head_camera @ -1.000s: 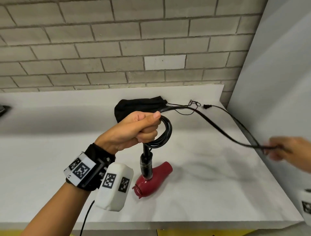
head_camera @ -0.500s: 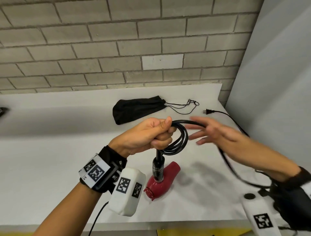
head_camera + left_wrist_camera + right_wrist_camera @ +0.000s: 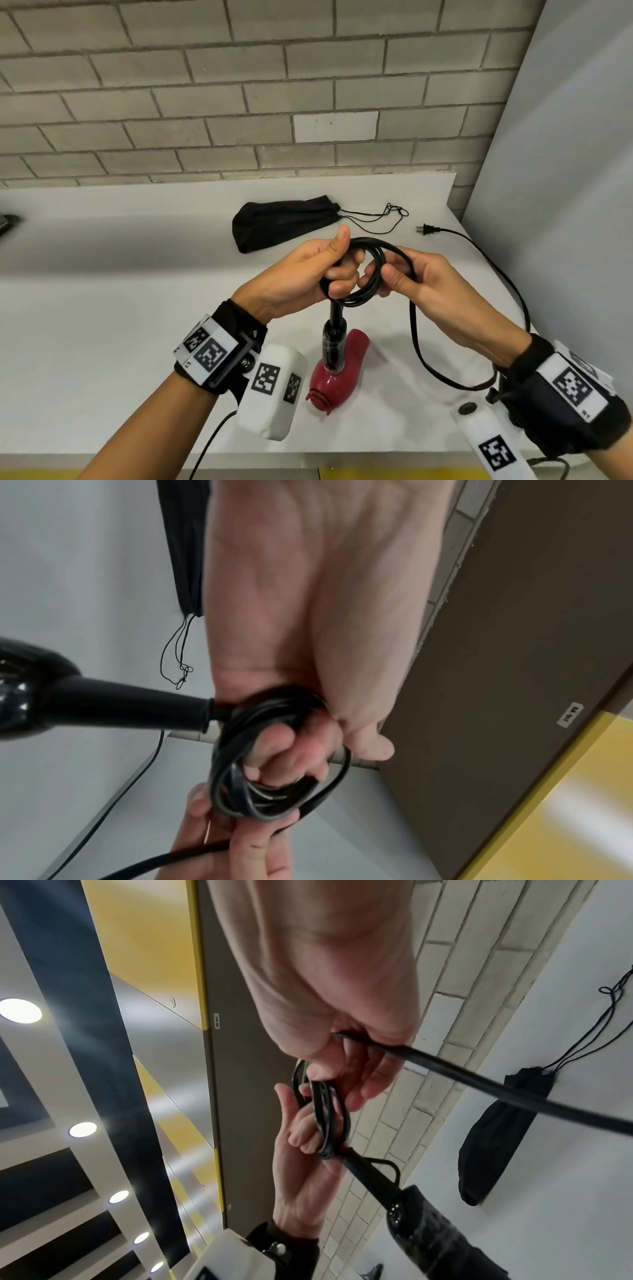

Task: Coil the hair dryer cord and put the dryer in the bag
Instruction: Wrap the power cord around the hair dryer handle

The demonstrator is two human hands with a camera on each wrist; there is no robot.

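A red hair dryer (image 3: 337,373) with a black handle (image 3: 334,342) hangs nose-down just over the white counter (image 3: 102,325). My left hand (image 3: 308,270) grips several loops of its black cord (image 3: 368,274) above the handle. My right hand (image 3: 414,274) pinches the cord at the right side of the coil, thumb over it. The loose cord (image 3: 513,291) sags under my right wrist and runs back to the plug (image 3: 426,229) on the counter. The black drawstring bag (image 3: 284,222) lies flat behind the hands. The left wrist view shows the coil (image 3: 274,764) round my curled fingers (image 3: 287,753).
A brick wall (image 3: 239,102) rises behind the counter and a grey panel (image 3: 565,205) closes its right side. The bag's thin drawstrings (image 3: 387,216) trail to its right, near the plug. The counter's front edge (image 3: 376,460) is just below my wrists.
My right hand came in from the far right, bringing a new loop of cord, and now pinches it at the coil. The left hand and dryer have shifted slightly right.
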